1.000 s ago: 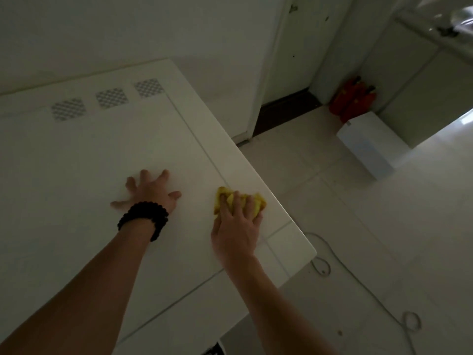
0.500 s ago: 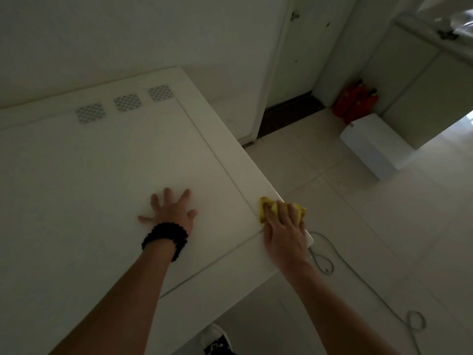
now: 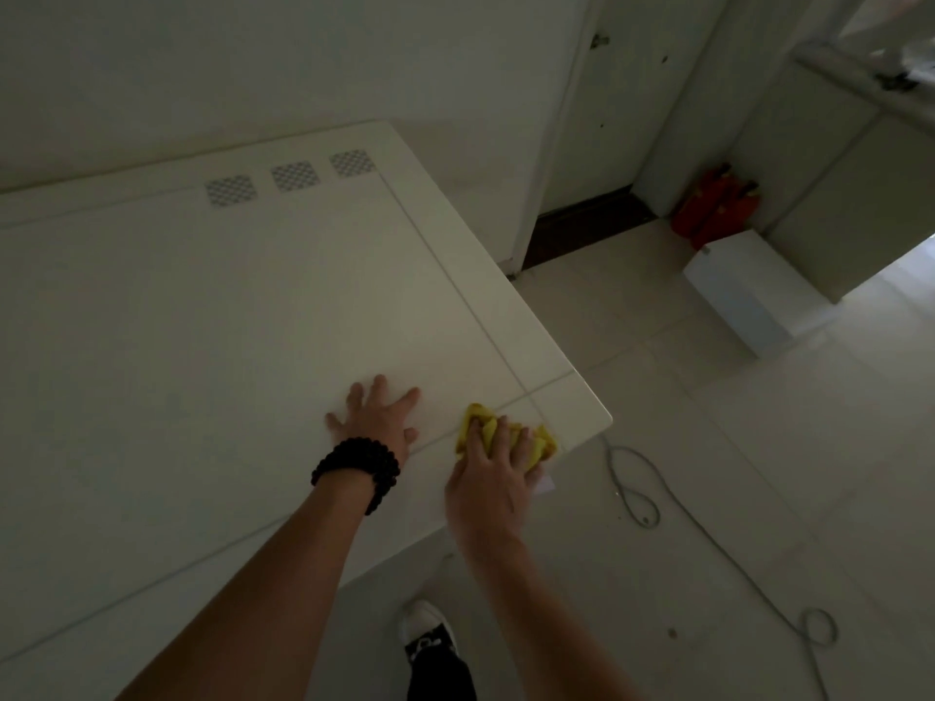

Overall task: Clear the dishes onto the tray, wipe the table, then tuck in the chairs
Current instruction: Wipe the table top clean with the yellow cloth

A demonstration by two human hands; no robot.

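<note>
Wiping near the bench (image 3: 212,316) corner, centre-right of frame.
Right hand (image 3: 493,480) pressed down, fingers clamped on yellow cloth (image 3: 541,442) bunched beneath them; left hand (image 3: 377,419) flat, fingers spread, just left.

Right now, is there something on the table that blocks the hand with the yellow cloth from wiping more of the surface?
Nothing visible does. The right hand presses the yellow cloth at the table's near right corner. Only the left hand lies flat beside it, on the inner side; the remaining surface shows no dishes.
</note>
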